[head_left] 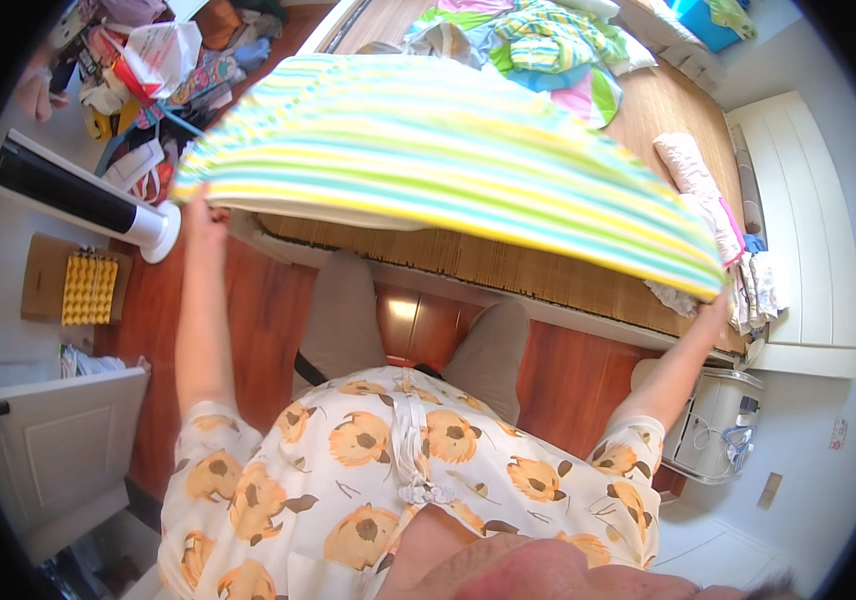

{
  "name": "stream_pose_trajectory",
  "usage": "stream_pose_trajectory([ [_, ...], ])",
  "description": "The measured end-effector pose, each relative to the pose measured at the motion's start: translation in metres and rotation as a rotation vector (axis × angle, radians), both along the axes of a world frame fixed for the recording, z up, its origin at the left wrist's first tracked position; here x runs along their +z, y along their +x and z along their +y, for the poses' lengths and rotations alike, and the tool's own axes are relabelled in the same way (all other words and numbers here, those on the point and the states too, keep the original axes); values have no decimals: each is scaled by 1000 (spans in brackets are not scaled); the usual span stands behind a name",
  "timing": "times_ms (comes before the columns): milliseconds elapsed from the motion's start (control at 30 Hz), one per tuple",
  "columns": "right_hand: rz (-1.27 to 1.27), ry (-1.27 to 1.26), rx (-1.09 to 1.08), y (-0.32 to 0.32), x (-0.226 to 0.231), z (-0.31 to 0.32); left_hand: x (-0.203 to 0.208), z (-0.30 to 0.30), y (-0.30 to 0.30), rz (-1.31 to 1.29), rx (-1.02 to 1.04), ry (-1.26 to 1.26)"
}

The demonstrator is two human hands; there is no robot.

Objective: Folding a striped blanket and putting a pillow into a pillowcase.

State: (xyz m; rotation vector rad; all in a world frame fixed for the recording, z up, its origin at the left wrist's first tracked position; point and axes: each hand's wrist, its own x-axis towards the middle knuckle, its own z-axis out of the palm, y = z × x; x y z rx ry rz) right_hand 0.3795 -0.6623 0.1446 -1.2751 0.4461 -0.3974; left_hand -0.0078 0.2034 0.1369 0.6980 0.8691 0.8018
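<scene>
A striped cloth (pixel 448 160) in yellow, green, teal and white is stretched wide in front of me, blurred in places by motion. At its near left corner, my left hand (pixel 207 212) is closed on the edge. My right hand (pixel 713 302) grips the near right corner, its fingers partly hidden by the fabric. Both arms are spread far apart. The cloth billows above the near part of a bed with a bamboo mat (pixel 508 265), hiding much of the mat.
Crumpled colourful bedding (pixel 558 45) lies at the bed's far side. A rolled pale pink blanket (pixel 686 165) rests along the right. A black-and-white tower-shaped appliance (pixel 68 185) leans into view at left, near heaped clothes and bags (pixel 163 75). A cabinet (pixel 713 425) stands lower right.
</scene>
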Motion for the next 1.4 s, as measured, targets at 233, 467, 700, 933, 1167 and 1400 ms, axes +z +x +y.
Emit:
stream_pose_trajectory([
  [233, 179, -14, -265, -35, -140, -26, -79, -40, -42, 477, -18, 18],
  [467, 538, -1172, 38, -114, -147, 6, -104, -26, -72, 585, -130, -39],
  [700, -167, -1533, 474, -219, -103, 218, -141, -34, -89, 794, -120, -25],
  [933, -512, -1366, 1468, -327, -60, 380, -146, -48, -91, 811, -22, -78],
  [1167, -12, -999, 1736, -282, -118, 388, -118, -106, -102, 691, -158, 163],
  [1400, 60, -862, 1728, -274, -141, 385, -66, -252, -104, 728, -448, 1401],
])
